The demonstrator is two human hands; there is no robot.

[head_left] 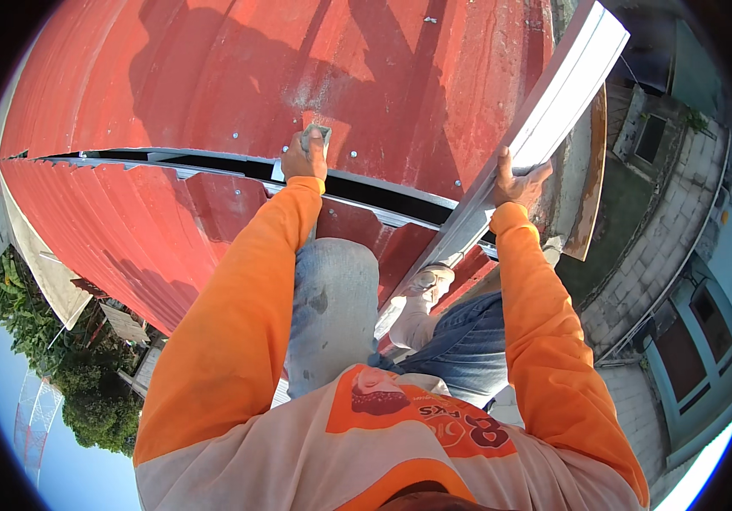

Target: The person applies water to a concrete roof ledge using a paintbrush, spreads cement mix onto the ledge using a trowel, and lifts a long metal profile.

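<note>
Red metal roof split crosswise by a long dark gap.
The left hand is closed around a grey piece, its full shape hidden, at the gap's upper edge. The right hand grips the outer side of a long white metal beam, which slants along the roof's right edge and over the gap's right end.

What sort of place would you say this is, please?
Probably an outdoor rooftop: red ridged metal sheets fill much of the view, with trees at lower left and a pale building at right.
</note>
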